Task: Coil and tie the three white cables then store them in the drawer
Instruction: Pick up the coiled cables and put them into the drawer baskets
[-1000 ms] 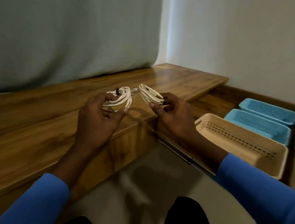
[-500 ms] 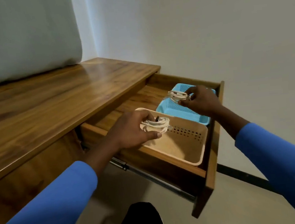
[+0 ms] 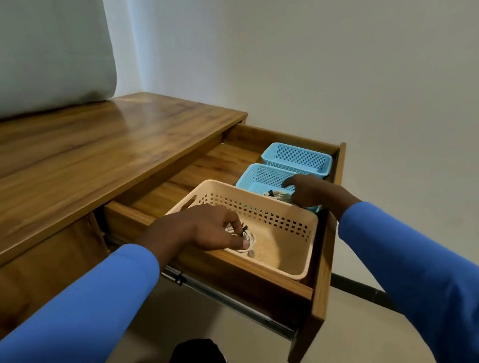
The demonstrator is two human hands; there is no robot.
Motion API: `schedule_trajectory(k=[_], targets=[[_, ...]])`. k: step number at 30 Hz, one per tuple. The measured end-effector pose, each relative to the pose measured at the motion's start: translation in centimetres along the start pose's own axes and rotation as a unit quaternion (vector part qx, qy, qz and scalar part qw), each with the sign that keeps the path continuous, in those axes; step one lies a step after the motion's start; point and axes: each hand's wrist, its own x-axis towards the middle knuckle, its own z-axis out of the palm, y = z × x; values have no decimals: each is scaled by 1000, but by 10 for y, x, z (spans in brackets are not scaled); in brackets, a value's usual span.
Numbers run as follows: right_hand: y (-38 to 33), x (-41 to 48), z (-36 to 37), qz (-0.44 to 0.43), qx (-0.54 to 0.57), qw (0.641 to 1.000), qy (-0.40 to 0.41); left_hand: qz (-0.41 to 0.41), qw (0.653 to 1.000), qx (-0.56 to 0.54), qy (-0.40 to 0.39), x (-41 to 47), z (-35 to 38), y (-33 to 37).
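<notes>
Left hand: the left hand (image 3: 208, 230) is low inside the beige basket (image 3: 301, 234), fingers curled down and pinching a coiled white cable (image 3: 245, 240) that sits on the basket floor.
Cable under left hand: directly beneath the fingertips, near the basket's front-left corner; a dark tie shows on top of the coil and a plug end pokes out toward the front wall.
Right hand: the right hand (image 3: 310, 191) reaches into the nearer blue basket (image 3: 254, 177), fingers spread and loose, holding nothing that I can make out.
Cable under right hand: a second coiled cable (image 3: 278, 194) lies in that basket just left of the palm, touching or almost touching the fingers; I cannot tell which.
Third cable: not visible anywhere here.
Far blue basket (image 3: 297, 159): looks empty, furthest from both hands.
Drawer (image 3: 320, 261): pulled fully out, with the three baskets in a row from front to back.
Key relation: each coil lies straight below its own hand, so letting go and lifting upward should clear the basket walls.
Nearer hand for closing: the left sits closest to the drawer front.
</notes>
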Motion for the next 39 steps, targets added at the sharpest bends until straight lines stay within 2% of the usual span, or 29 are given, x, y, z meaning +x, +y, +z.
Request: schedule_trajectory(k=[4,8,13,17,22,25,29,33,36,39], targets=[[-28,-25,-1,-56,41,990,124,23,995,26,92,-15,0,0],[-88,-58,-6,-183,77,960,197,53,977,21,207,-60,-9,-14],[-186,-86,-7,-317,134,919,191,38,939,-51,337,-148,-25,-58],[-279,-107,0,-411,166,882,162,-44,896,-65,437,-239,-32,-97],[-404,-141,18,-520,220,820,97,-204,784,-39,585,-355,-31,-152],[-471,-158,34,-554,211,804,51,-320,729,14,605,-415,-31,-195],[-531,-165,58,-546,218,808,-22,-474,668,22,574,-487,-33,-253],[-555,-163,79,-554,188,811,15,-597,598,30,533,-539,-42,-299],[-554,-163,79,-559,182,809,32,-631,578,36,515,-566,-44,-337],[-555,-161,80,-555,188,810,27,-625,588,16,513,-586,-39,-373]])
